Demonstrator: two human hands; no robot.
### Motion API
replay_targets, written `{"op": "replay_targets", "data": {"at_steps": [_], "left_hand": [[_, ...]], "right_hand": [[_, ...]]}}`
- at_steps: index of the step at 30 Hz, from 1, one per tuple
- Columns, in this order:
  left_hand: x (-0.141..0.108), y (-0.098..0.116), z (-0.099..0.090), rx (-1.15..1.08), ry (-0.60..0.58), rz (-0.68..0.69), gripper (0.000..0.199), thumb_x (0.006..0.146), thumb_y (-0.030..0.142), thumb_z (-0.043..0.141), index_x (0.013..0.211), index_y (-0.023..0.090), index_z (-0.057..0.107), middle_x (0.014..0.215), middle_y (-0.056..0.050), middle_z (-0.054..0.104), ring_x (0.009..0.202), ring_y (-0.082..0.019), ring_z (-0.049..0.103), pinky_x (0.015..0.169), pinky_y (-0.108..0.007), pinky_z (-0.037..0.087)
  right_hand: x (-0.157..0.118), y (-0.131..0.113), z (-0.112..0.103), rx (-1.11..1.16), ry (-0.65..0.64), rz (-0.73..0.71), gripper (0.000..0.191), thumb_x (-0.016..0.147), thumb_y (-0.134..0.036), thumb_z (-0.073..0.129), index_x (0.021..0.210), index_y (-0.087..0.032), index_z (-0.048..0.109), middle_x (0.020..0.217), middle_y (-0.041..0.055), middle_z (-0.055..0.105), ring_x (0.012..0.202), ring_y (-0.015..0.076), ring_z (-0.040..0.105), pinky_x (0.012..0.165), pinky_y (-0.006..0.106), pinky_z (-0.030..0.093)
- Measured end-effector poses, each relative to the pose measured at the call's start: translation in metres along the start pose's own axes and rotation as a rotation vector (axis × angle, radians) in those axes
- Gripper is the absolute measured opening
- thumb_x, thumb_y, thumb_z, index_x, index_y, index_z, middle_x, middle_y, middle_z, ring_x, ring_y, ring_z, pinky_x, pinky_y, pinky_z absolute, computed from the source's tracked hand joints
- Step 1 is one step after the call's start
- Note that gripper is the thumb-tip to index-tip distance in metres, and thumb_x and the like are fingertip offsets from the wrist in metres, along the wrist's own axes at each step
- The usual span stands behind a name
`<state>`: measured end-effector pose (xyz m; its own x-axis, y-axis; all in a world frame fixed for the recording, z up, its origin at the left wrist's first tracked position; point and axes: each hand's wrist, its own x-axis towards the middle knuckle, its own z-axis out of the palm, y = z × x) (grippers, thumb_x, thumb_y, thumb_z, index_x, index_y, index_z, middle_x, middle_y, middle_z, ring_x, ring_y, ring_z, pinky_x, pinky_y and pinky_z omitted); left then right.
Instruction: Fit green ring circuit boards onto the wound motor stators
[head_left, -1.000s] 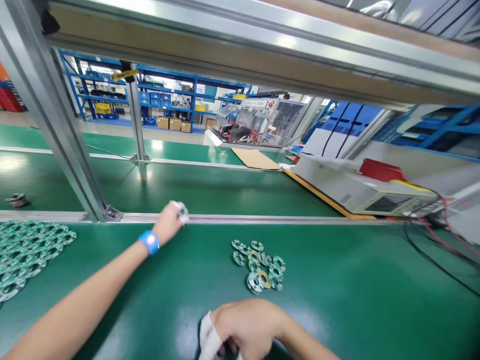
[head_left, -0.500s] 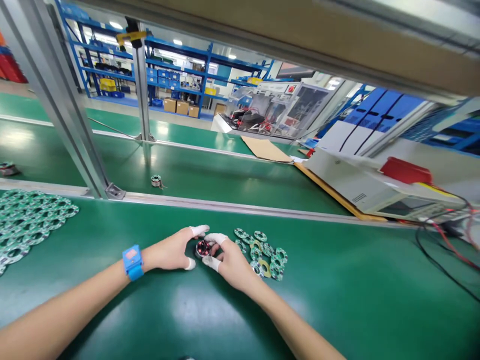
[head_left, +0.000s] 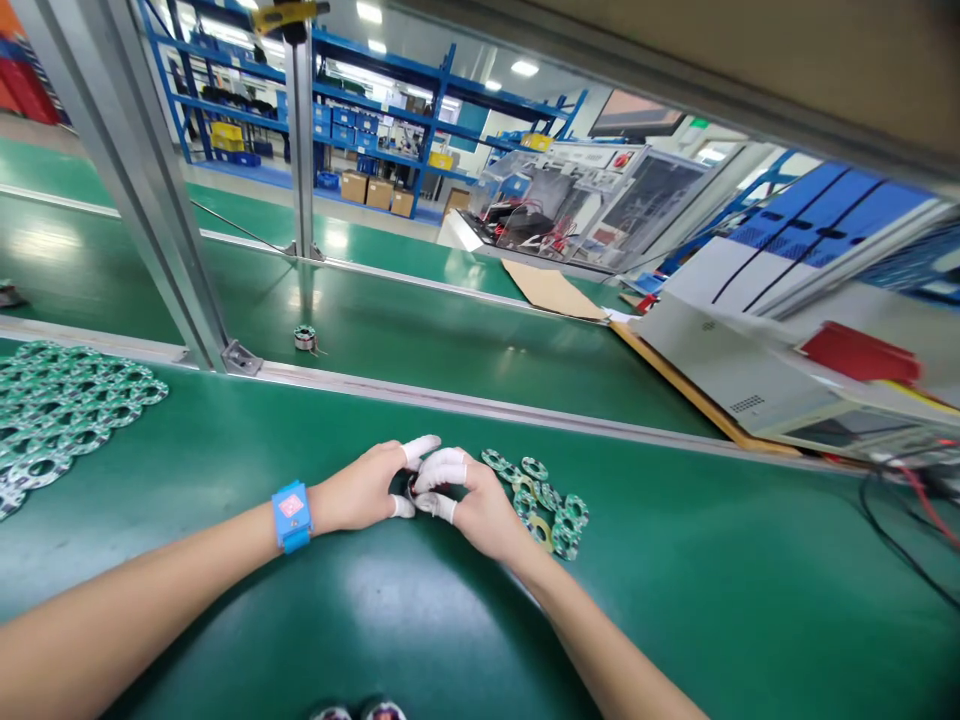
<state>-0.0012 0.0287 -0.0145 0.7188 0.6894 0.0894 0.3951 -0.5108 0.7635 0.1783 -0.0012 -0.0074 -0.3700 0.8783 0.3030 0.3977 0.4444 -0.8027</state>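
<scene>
A small dark round motor stator (head_left: 412, 487) with reddish windings sits between my hands, mostly hidden by the fingers. My right hand (head_left: 476, 505), with white finger cots on thumb and fingers, pinches it from the right. My left hand (head_left: 367, 488), also in finger cots and with a blue wrist strap (head_left: 291, 516), curls its thumb and forefinger round the left side. Just right of my right hand lies a loose group of green ring-shaped circuit boards (head_left: 574, 515), with a few yellowish rings (head_left: 540, 533) among them.
Many green ring boards (head_left: 75, 400) lie in rows at the left. Another stator (head_left: 305, 338) stands beyond the metal rail (head_left: 450, 405). Two round parts (head_left: 384, 710) show at the bottom edge. A metal post (head_left: 150, 190) rises at left; a grey machine (head_left: 750, 370) and cables (head_left: 885, 520) are at right.
My hands have drawn closer together round the stator, and the right fingers now cover more of it. The view has shifted, bringing two round parts into sight at the bottom.
</scene>
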Motion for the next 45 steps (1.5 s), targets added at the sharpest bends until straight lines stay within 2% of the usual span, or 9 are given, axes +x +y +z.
{"op": "replay_targets", "data": {"at_steps": [7, 13, 18, 26, 32, 35, 38, 42, 45], "left_hand": [[-0.001, 0.002, -0.003, 0.082, -0.023, 0.043, 0.076, 0.071, 0.013, 0.064, 0.137, 0.025, 0.031, 0.105, -0.005, 0.058, 0.097, -0.022, 0.050, 0.087, -0.034, 0.041], [-0.001, -0.003, -0.006, 0.162, -0.033, 0.034, 0.068, 0.073, 0.014, 0.065, 0.134, 0.026, 0.038, 0.102, -0.005, 0.056, 0.096, -0.021, 0.048, 0.087, -0.032, 0.039], [-0.001, -0.003, -0.009, 0.280, -0.036, 0.076, 0.051, 0.075, 0.020, 0.065, 0.123, 0.028, 0.051, 0.092, -0.003, 0.056, 0.088, -0.019, 0.048, 0.080, -0.029, 0.036], [0.000, 0.001, -0.012, 0.297, -0.045, 0.126, 0.028, 0.078, 0.022, 0.063, 0.105, 0.026, 0.061, 0.083, 0.000, 0.063, 0.084, -0.017, 0.049, 0.076, -0.028, 0.030], [0.001, 0.000, -0.011, 0.240, -0.043, 0.110, 0.030, 0.078, 0.021, 0.063, 0.107, 0.027, 0.061, 0.087, 0.000, 0.064, 0.087, -0.018, 0.050, 0.081, -0.029, 0.032], [0.001, -0.002, -0.009, 0.212, -0.065, 0.087, 0.037, 0.076, 0.021, 0.064, 0.111, 0.027, 0.059, 0.092, -0.001, 0.063, 0.091, -0.019, 0.050, 0.084, -0.031, 0.034], [0.000, -0.003, -0.009, 0.182, -0.088, 0.044, 0.048, 0.074, 0.017, 0.063, 0.120, 0.026, 0.054, 0.100, -0.004, 0.061, 0.097, -0.021, 0.050, 0.088, -0.033, 0.037], [0.001, 0.001, -0.015, 0.129, -0.036, 0.046, 0.065, 0.067, -0.003, 0.049, 0.128, 0.019, 0.046, 0.120, -0.008, 0.055, 0.111, -0.021, 0.047, 0.097, -0.033, 0.036], [0.003, 0.012, -0.022, 0.094, 0.198, 0.019, 0.046, 0.072, 0.002, 0.049, 0.116, 0.015, 0.056, 0.118, -0.008, 0.057, 0.111, -0.020, 0.047, 0.098, -0.033, 0.036]], "right_hand": [[0.000, -0.002, -0.004, -0.052, 0.031, 0.038, 0.012, 0.078, -0.023, 0.062, 0.068, -0.021, 0.068, 0.071, 0.0027, 0.069, 0.073, 0.0178, 0.061, 0.067, 0.031, 0.048], [-0.013, 0.000, -0.007, -0.402, 0.099, -0.291, 0.021, 0.082, -0.011, 0.051, 0.080, -0.021, 0.069, 0.076, 0.0054, 0.071, 0.071, 0.0168, 0.064, 0.062, 0.028, 0.052], [-0.023, -0.005, -0.012, -0.635, -0.045, -0.565, 0.029, 0.085, -0.010, 0.042, 0.087, -0.021, 0.068, 0.079, 0.0068, 0.071, 0.076, 0.0178, 0.065, 0.061, 0.028, 0.053], [-0.027, -0.017, 0.007, -0.847, -0.263, -0.571, 0.033, 0.089, -0.011, 0.033, 0.077, -0.017, 0.064, 0.070, 0.0078, 0.065, 0.070, 0.0186, 0.059, 0.057, 0.029, 0.048], [-0.026, -0.017, -0.005, -0.629, -0.156, -0.412, 0.023, 0.088, -0.026, 0.042, 0.093, -0.021, 0.065, 0.074, 0.0057, 0.067, 0.070, 0.0176, 0.061, 0.061, 0.028, 0.048], [-0.013, -0.005, -0.038, -0.736, 0.136, 0.066, 0.028, 0.089, -0.035, 0.042, 0.090, -0.023, 0.067, 0.081, 0.0064, 0.070, 0.072, 0.0204, 0.064, 0.062, 0.031, 0.048], [-0.002, 0.011, -0.062, -1.032, 0.090, 0.468, 0.035, 0.083, -0.047, 0.048, 0.077, -0.019, 0.069, 0.081, 0.0127, 0.068, 0.079, 0.0289, 0.062, 0.056, 0.035, 0.046], [0.001, 0.018, -0.064, -1.070, -0.043, 0.438, 0.024, 0.075, -0.040, 0.062, 0.077, -0.018, 0.069, 0.085, 0.0124, 0.066, 0.089, 0.0294, 0.059, 0.065, 0.035, 0.047], [-0.001, 0.008, -0.056, -0.848, -0.044, 0.270, 0.029, 0.071, -0.029, 0.067, 0.099, -0.022, 0.066, 0.090, 0.0062, 0.066, 0.086, 0.0228, 0.060, 0.070, 0.032, 0.048]]}}
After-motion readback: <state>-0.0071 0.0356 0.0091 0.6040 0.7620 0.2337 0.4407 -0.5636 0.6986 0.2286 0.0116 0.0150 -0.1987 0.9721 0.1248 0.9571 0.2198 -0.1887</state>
